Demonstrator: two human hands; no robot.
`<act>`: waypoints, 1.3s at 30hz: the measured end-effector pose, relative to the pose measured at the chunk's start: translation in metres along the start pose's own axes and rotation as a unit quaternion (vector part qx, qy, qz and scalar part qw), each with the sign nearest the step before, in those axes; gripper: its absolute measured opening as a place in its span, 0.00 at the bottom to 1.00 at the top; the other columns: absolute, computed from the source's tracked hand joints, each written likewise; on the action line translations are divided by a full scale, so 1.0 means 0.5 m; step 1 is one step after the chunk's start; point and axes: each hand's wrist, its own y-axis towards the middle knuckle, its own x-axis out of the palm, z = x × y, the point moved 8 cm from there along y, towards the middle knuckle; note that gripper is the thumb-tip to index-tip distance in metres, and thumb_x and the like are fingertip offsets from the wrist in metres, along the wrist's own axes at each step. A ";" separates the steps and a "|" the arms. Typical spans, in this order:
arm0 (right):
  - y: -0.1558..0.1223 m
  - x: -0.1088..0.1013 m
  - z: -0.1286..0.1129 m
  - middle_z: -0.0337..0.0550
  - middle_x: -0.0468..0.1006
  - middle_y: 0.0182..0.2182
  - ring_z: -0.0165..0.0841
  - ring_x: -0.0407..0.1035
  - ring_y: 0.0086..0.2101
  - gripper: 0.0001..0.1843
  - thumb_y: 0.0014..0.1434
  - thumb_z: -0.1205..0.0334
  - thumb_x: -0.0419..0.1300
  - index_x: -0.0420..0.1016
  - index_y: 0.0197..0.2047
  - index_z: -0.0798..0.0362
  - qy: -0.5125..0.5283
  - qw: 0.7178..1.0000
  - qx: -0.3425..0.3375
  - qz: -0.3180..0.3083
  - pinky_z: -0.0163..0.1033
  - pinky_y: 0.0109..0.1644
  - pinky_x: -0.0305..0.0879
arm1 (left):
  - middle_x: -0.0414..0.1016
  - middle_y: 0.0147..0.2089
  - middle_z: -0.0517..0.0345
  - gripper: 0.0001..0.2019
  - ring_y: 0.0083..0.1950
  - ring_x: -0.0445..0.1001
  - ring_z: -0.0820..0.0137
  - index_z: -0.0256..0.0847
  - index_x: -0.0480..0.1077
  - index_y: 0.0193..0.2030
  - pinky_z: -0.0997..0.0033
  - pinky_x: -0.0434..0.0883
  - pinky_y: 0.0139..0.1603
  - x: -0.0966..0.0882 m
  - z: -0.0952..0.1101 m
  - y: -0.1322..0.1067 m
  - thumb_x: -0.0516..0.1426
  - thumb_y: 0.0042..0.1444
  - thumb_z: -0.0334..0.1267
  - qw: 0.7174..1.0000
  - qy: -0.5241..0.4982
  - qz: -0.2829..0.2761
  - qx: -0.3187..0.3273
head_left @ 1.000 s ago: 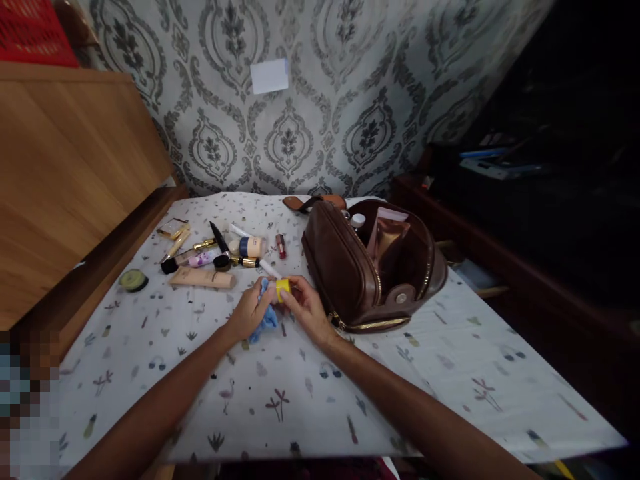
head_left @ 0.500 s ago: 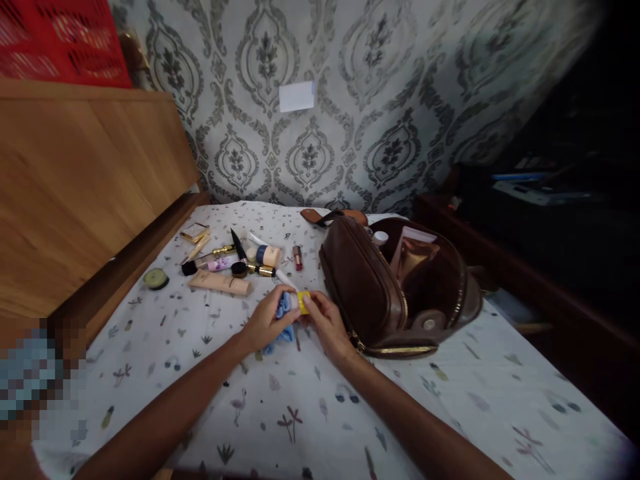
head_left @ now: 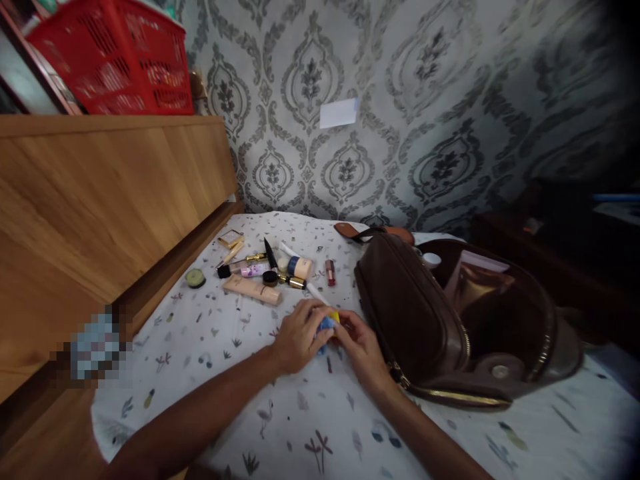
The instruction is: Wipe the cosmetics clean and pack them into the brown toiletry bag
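My left hand [head_left: 299, 337] is closed around a crumpled blue cloth [head_left: 325, 325], pressing it against a small container with a yellow part [head_left: 335, 317]. The fingers of my right hand [head_left: 361, 345] are pinched on that container from the other side. Most of the container is hidden by the hands and cloth. Just beyond them lie a white stick [head_left: 318, 293], a beige squeeze tube [head_left: 253, 290], a jar with a dark blue band [head_left: 300, 267] and a small lip-colour tube [head_left: 330, 273]. A brown leather bag [head_left: 410, 307] stands open close to my right hand.
Several cosmetics lie grouped on the patterned white cloth, including a gold compact [head_left: 231, 238] and a round green tin [head_left: 195, 278]. A wooden cabinet [head_left: 120, 180] with a red basket [head_left: 115, 60] on top borders the left. A patterned wall [head_left: 345, 170] closes off the back.
My view has swung left, so everything appears further right. The left hand has closed further over the container with the blue cloth, covering more of it and its yellow part.
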 end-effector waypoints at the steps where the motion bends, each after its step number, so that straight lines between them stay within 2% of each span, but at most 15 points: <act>1: -0.001 0.003 -0.002 0.43 0.77 0.34 0.36 0.70 0.32 0.25 0.50 0.40 0.68 0.75 0.41 0.52 -0.001 1.000 -0.002 -0.012 0.39 0.36 0.69 | 0.70 0.56 0.45 0.19 0.59 0.68 0.59 0.41 0.65 0.60 0.57 0.67 0.59 0.003 0.003 0.000 0.46 0.69 0.44 1.000 0.003 -0.013 0.004; 4: -0.002 0.011 -0.007 0.46 0.79 0.37 0.39 0.73 0.37 0.25 0.50 0.42 0.69 0.75 0.44 0.52 0.003 0.999 0.003 -0.043 0.41 0.41 0.71 | 0.71 0.54 0.47 0.20 0.56 0.71 0.61 0.41 0.66 0.60 0.60 0.70 0.57 0.007 -0.003 0.001 0.44 0.70 0.45 0.999 -0.029 -0.030 -0.013; 8: -0.002 0.011 -0.006 0.48 0.80 0.42 0.41 0.75 0.40 0.26 0.51 0.42 0.70 0.74 0.46 0.51 0.011 0.999 0.008 -0.048 0.43 0.44 0.73 | 0.74 0.52 0.46 0.20 0.55 0.73 0.61 0.39 0.68 0.56 0.60 0.68 0.58 0.003 -0.024 0.006 0.43 0.69 0.46 0.991 -0.118 -0.011 -0.058; 11: -0.002 0.014 -0.004 0.48 0.80 0.44 0.42 0.76 0.43 0.27 0.50 0.43 0.70 0.73 0.48 0.50 0.012 0.999 -0.006 -0.052 0.45 0.49 0.73 | 0.76 0.49 0.48 0.21 0.53 0.73 0.60 0.40 0.71 0.52 0.60 0.67 0.57 0.002 -0.042 0.010 0.44 0.68 0.50 0.976 -0.190 -0.002 -0.101; 15: -0.009 0.021 -0.019 0.48 0.79 0.46 0.42 0.74 0.46 0.24 0.53 0.47 0.69 0.74 0.50 0.48 -0.035 0.994 -0.087 -0.053 0.47 0.52 0.73 | 0.75 0.38 0.54 0.26 0.42 0.74 0.64 0.40 0.73 0.42 0.65 0.69 0.47 0.005 -0.065 0.014 0.45 0.66 0.59 0.954 -0.257 -0.005 -0.155; 18: -0.021 0.027 -0.041 0.48 0.78 0.48 0.42 0.72 0.49 0.20 0.56 0.51 0.67 0.76 0.51 0.46 -0.087 0.982 -0.161 -0.054 0.46 0.53 0.72 | 0.73 0.33 0.56 0.28 0.38 0.72 0.66 0.41 0.71 0.36 0.68 0.68 0.42 0.007 -0.078 0.017 0.46 0.62 0.64 0.939 -0.292 -0.006 -0.180; 22: -0.035 0.034 -0.056 0.50 0.78 0.50 0.44 0.72 0.52 0.19 0.59 0.52 0.65 0.76 0.53 0.46 -0.158 0.963 -0.205 -0.069 0.49 0.56 0.71 | 0.67 0.28 0.59 0.29 0.32 0.68 0.69 0.41 0.68 0.28 0.70 0.66 0.36 0.014 -0.098 0.016 0.51 0.56 0.69 0.914 -0.343 0.001 -0.218; 25: -0.043 0.041 -0.059 0.52 0.77 0.51 0.44 0.71 0.53 0.18 0.61 0.55 0.63 0.76 0.54 0.46 -0.209 0.947 -0.228 -0.087 0.51 0.59 0.69 | 0.62 0.25 0.63 0.29 0.28 0.64 0.72 0.40 0.65 0.26 0.73 0.63 0.31 0.025 -0.114 0.013 0.56 0.51 0.68 0.886 -0.391 0.006 -0.250; 29: -0.054 0.042 -0.061 0.52 0.76 0.53 0.42 0.72 0.53 0.17 0.63 0.58 0.61 0.75 0.55 0.47 -0.245 0.930 -0.261 -0.085 0.48 0.58 0.70 | 0.61 0.24 0.66 0.29 0.26 0.61 0.76 0.39 0.65 0.26 0.76 0.60 0.28 0.041 -0.127 0.009 0.62 0.43 0.67 0.846 -0.451 0.003 -0.284; 35: -0.062 0.044 -0.057 0.49 0.77 0.51 0.42 0.73 0.52 0.17 0.63 0.57 0.60 0.74 0.55 0.45 -0.284 0.911 -0.287 -0.081 0.48 0.55 0.73 | 0.62 0.22 0.67 0.31 0.24 0.61 0.78 0.38 0.67 0.23 0.74 0.63 0.30 0.048 -0.140 0.003 0.68 0.27 0.66 0.799 -0.501 0.009 -0.333; 39: -0.058 0.045 -0.047 0.50 0.76 0.51 0.41 0.75 0.48 0.18 0.63 0.55 0.60 0.72 0.57 0.46 -0.292 0.909 -0.285 -0.084 0.43 0.47 0.77 | 0.64 0.22 0.67 0.28 0.25 0.64 0.76 0.37 0.69 0.24 0.73 0.65 0.32 0.048 -0.148 0.002 0.70 0.29 0.60 0.777 -0.525 0.002 -0.348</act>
